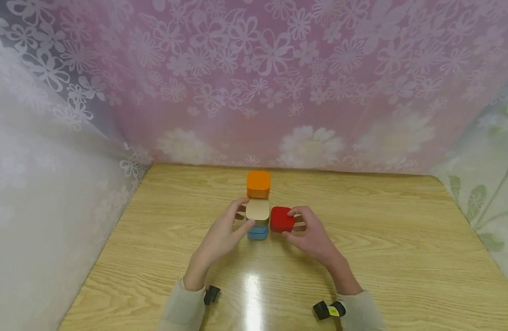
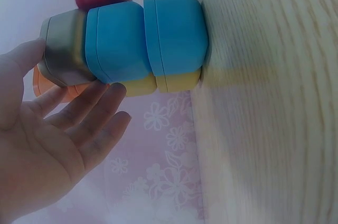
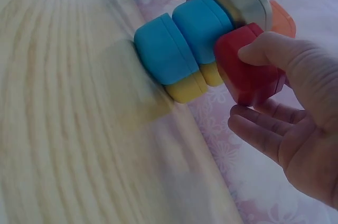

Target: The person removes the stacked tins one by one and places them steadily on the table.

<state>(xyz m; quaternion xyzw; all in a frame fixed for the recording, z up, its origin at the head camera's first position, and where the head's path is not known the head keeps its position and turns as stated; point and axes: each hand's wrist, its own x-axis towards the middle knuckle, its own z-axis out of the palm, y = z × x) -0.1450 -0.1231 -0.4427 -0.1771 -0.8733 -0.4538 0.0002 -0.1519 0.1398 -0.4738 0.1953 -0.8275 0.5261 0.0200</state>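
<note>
My right hand grips a small red box with rounded corners, thumb on the near side and fingers on the far side. It is held above the table, just right of a stack. That stack has two lidded blue boxes, one on the other, with a beige box of metallic-looking sides on top. My left hand holds the beige box between thumb and fingers from the left. Behind stand an orange box on top and yellow boxes below it, partly hidden by the front stack.
The wood-grain table extends on both sides of the stacks. A pink flowered curtain hangs along its back edge, with pale cloth at the left side. Black straps with small devices are on both wrists.
</note>
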